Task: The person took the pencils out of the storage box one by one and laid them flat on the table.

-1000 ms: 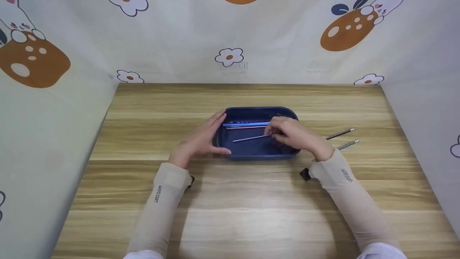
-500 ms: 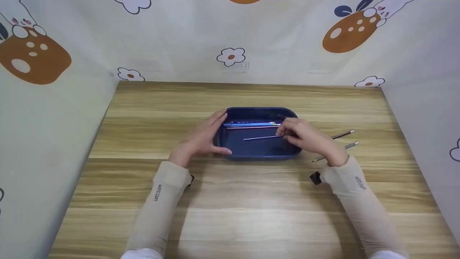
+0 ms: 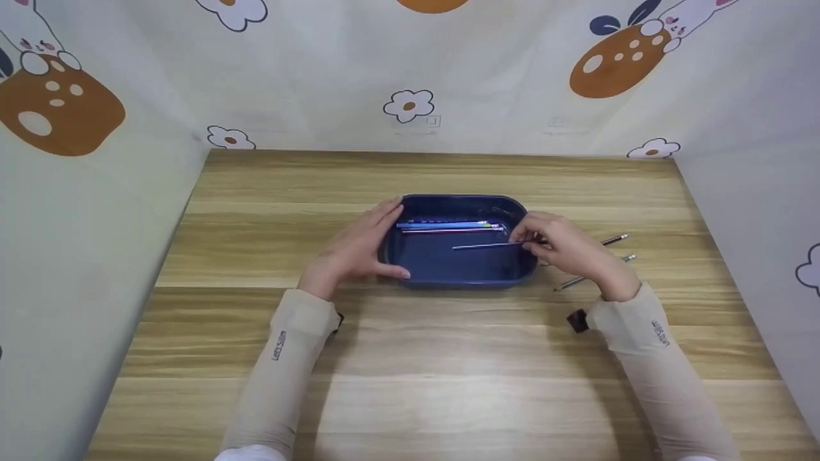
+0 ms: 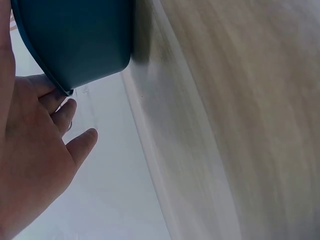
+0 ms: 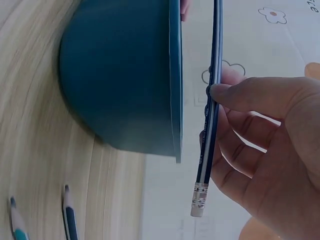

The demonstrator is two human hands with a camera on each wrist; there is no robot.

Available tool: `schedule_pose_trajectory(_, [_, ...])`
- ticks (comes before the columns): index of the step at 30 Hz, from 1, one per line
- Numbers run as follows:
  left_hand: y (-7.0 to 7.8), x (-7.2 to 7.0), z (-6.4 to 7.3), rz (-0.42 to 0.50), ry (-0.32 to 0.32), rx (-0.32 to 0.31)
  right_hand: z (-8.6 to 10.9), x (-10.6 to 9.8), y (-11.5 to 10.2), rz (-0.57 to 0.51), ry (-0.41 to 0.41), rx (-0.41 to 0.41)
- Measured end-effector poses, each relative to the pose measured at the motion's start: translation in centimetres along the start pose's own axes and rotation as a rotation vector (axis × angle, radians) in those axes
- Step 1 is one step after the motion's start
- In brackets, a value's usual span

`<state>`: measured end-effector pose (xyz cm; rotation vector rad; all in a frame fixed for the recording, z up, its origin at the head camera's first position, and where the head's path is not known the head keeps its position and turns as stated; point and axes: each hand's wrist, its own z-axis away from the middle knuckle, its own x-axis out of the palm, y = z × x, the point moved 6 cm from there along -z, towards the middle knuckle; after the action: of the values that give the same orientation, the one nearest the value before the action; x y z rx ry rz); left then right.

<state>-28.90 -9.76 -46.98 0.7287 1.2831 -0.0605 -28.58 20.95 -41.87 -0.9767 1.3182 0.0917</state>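
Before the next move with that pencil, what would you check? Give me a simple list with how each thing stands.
1. Right grip has the dark pencil: ok, pinched between thumb and fingers.
2. Left grip is at the blue box: ok, it rests on the box's left end.
3. Held pencil clears the rim: ok where the right wrist view shows a gap.
4. Pencils in the box lie lengthwise: ok; exact count, cannot tell.
5. Every pencil is off the table: not ok; two loose pencils lie right of the box.
6. Held pencil's point is sharp: cannot tell, too small.
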Motion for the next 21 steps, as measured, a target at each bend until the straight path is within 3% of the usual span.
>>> schedule_pose_trajectory(9, [0.1, 0.0, -0.1, 0.002, -0.001, 0.028, 1.9, -0.9, 1.9, 0.004, 0.074, 0.01])
schedule_pose_trajectory(21, [0.0, 0.1, -0.2, -0.007, -0.004, 0.015, 3.9, -2.3, 4.2, 0.035, 0.135, 0.075])
